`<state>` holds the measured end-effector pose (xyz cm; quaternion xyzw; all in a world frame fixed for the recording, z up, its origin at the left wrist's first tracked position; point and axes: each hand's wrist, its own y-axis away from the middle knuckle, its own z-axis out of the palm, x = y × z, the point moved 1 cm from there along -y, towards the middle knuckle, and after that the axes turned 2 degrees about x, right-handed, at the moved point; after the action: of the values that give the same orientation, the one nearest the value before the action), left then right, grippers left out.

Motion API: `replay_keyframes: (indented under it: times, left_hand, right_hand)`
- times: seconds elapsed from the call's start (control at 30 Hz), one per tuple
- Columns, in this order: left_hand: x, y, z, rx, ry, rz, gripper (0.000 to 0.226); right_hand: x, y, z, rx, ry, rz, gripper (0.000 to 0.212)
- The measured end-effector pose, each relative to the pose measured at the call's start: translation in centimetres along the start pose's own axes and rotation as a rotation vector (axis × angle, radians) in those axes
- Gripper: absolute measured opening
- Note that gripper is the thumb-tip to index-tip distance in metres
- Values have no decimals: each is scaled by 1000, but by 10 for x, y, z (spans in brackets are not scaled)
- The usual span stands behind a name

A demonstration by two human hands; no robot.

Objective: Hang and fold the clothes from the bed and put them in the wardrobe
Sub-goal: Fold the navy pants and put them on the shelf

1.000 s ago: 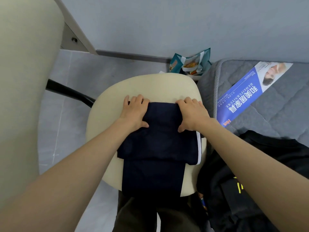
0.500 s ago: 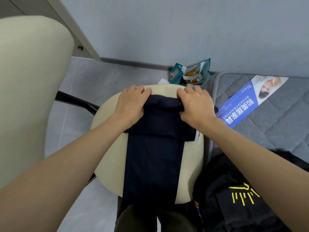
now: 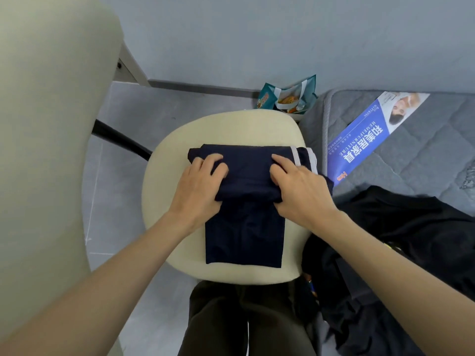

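Note:
A navy garment (image 3: 244, 240) with a white side stripe lies folded on the cream chair seat (image 3: 167, 201) in front of me. Its upper part is doubled over the lower part, and the whole piece lies on the seat. My left hand (image 3: 198, 186) grips the left end of the doubled layer, fingers on top and thumb tucked under its near edge. At the right end my right hand (image 3: 300, 191) grips it the same way. A crumpled black garment (image 3: 411, 240) with a yellow print lies on the grey mattress (image 3: 411, 163) to the right.
The chair's cream backrest (image 3: 46, 124) fills the left side, with a black armrest bar (image 3: 120, 140) behind the seat. A blue leaflet (image 3: 359, 145) lies on the mattress. A teal bag (image 3: 285, 96) stands on the floor by the wall. My dark trousers show below.
The garment hung over the seat's front edge. Both hands slid to the far edge, then drew back toward me with a doubled layer; it now lies wholly on the seat.

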<state>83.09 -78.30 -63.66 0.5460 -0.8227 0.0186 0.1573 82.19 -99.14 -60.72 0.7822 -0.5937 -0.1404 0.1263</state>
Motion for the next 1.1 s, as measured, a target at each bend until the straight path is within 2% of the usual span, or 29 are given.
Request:
replay_keyframes:
  times: [0.17,0.27,0.33,0.4,0.47,0.5,0.57,0.6,0.67,0.77,0.87,0.97,1.1]
  left_hand:
    - [11,51,18,-144,46,101,40]
    - [9,76,33,-285,101,147,40]
    - [4,89,39,-290,90,143,47]
    - [4,90,42,-170,128,9,51]
    - [9,77,43,-18,334,-321,57]
    - [12,68,44,25,490,-520,62]
    - [16,52,52,38,772,-842,78]
    - [17,48,58,19,850,-930,85]
    - [25,48,72,-4,852,-994,95]
    - [39,52,92,153,828,-1011,101]
    - [49,53,101,286,839,-994,98]
    - [52,53,106,300,821,-1002,92]
    - [55,54,110,276,899,-1028,88]
  right_hand:
    - [-19,56,33,-146,-71,28,42]
    - [-27,85,55,-232,-155,9,32]
    - [-30,97,63,-215,-228,-16,25]
    - [-33,103,65,-19,-341,40,24]
    - [-34,100,65,233,-380,213,35]
    - [-35,96,66,303,-398,327,48]
    - [-37,84,70,276,-516,572,77]
    - [-38,76,72,229,-616,674,90]
    - [-36,58,79,161,-782,789,107]
    - [-28,48,91,170,-835,770,117]
    - [-21,45,101,237,-912,789,116]
    - [-20,42,111,282,-954,829,115]
    - [-22,44,119,336,-1058,794,97]
